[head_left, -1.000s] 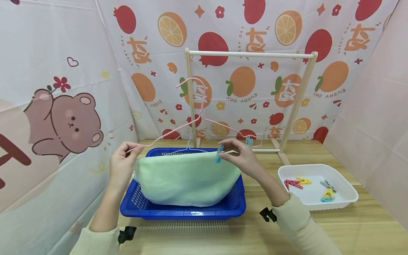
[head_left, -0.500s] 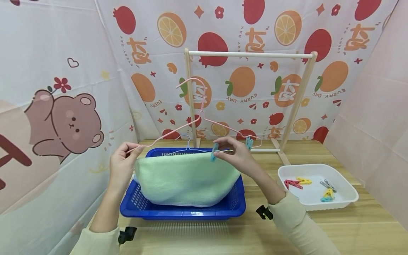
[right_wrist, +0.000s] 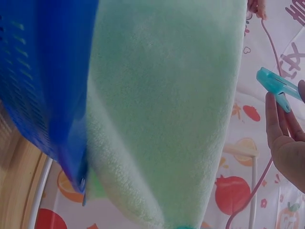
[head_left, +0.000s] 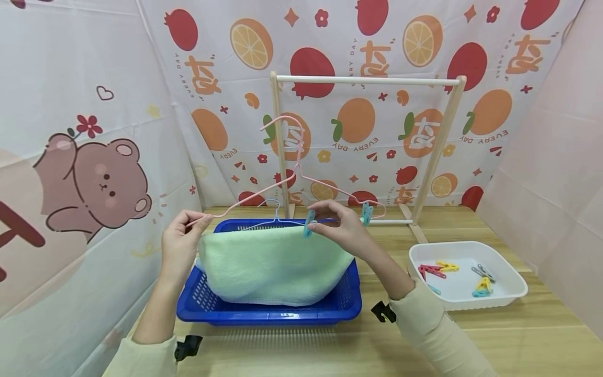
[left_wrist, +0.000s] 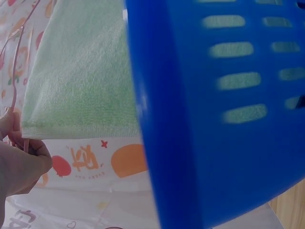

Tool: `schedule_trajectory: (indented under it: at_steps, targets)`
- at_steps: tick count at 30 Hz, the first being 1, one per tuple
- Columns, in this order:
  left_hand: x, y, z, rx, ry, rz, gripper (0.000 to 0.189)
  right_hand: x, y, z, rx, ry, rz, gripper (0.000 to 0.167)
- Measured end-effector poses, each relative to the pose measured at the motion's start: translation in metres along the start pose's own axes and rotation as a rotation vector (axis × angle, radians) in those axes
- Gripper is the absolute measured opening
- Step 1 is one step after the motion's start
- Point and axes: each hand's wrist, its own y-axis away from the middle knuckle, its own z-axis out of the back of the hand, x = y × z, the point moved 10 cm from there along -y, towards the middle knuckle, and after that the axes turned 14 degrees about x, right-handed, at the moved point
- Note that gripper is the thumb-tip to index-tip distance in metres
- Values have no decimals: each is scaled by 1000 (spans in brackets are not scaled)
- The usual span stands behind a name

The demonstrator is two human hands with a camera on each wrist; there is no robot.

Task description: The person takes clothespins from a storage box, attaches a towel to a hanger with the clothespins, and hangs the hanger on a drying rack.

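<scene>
My left hand (head_left: 182, 235) pinches the left end of a pink wire clothes hanger (head_left: 256, 196), whose hook points up. A light green towel (head_left: 273, 267) hangs from the hanger's lower part, down into a blue plastic basket (head_left: 268, 317). Between thumb and fingers, my right hand (head_left: 346, 228) holds a teal clothespin (head_left: 309, 223) near the towel's top edge. The right wrist view shows this clothespin (right_wrist: 276, 86) apart from the towel. At the hanger's right end sits another teal clothespin (head_left: 367, 213). The left wrist view shows my left hand (left_wrist: 24, 164) at the towel's corner.
Behind the basket stands a wooden rack with a white top bar (head_left: 367, 80). A blue hanger (head_left: 276, 212) pokes up from the basket. To the right, a white tray (head_left: 464, 303) holds several red, yellow, grey and teal clothespins (head_left: 433, 270).
My right hand has moved left along the towel's top edge, carrying the teal clothespin. My left hand and the hanger stay in place.
</scene>
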Motion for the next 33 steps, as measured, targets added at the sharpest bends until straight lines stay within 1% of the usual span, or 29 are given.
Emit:
schedule_trajectory:
  at_steps: [5,10,13,16,20,27,33]
  targets:
    - [2,0,1,-6,7,5,8,2,-4,-5,17,2,6,29]
    - [4,-1,1,-1,9,12,16,6,-8,-9,33,-15,28,29]
    - [2,-1,0,5,3,-1,11,8,-10,-11,39,-17,43,29]
    - [2,-2,0,1,20,-6,7,10,-12,-13,44,-9,57,29]
    - [3,-2,1,-2,40,-1,7,14,-13,-14,43,8,70,30]
    - [2,-2,0,9,32,-14,8,16,-16,-17,47,10,85,31]
    - [4,-1,1,3,32,-5,8,-5,-25,-17,40,-9,101,35]
